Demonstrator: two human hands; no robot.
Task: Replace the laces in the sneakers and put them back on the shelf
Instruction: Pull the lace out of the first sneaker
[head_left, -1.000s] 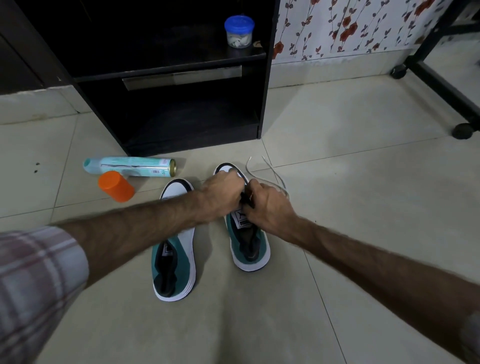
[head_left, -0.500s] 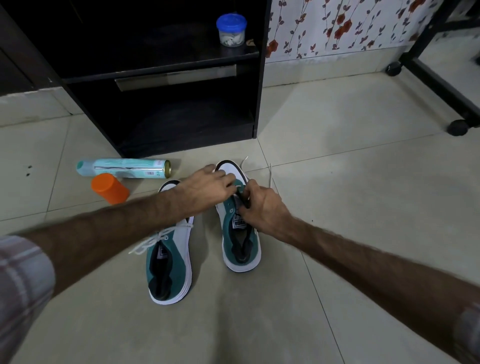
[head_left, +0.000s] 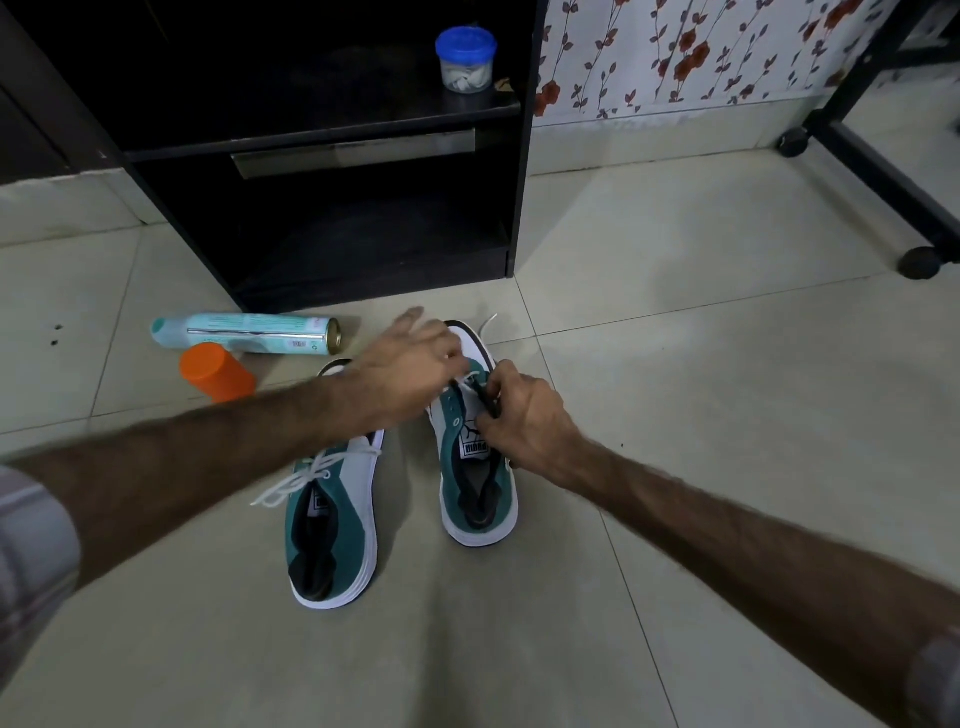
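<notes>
Sneakers: right sneaker (head_left: 475, 467) on floor before shelf (head_left: 322, 150). Our right hand (head_left: 524, 421) pinches lace (head_left: 475, 387) at toe-end eyelets; left hand (head_left: 410, 364) fingers there too, grip unclear. We judge: feed lace tip straight, keep it untwisted.

Both sneakers (head_left: 332, 525) are teal and white with black linings and white soles; the left one carries white laces (head_left: 306, 475). The shelf (head_left: 322, 135) at upper centre is black. On it, a clear jar (head_left: 466, 60) has a blue lid. Lower left of the shelf lie a pale turquoise can (head_left: 249, 335) and an orange cap (head_left: 215, 371). The floor (head_left: 701, 322) is pale beige tile. The wallpaper (head_left: 675, 52), upper right, is white with red flowers on dark vines. The sleeve (head_left: 31, 551) at the left edge is plaid.
</notes>
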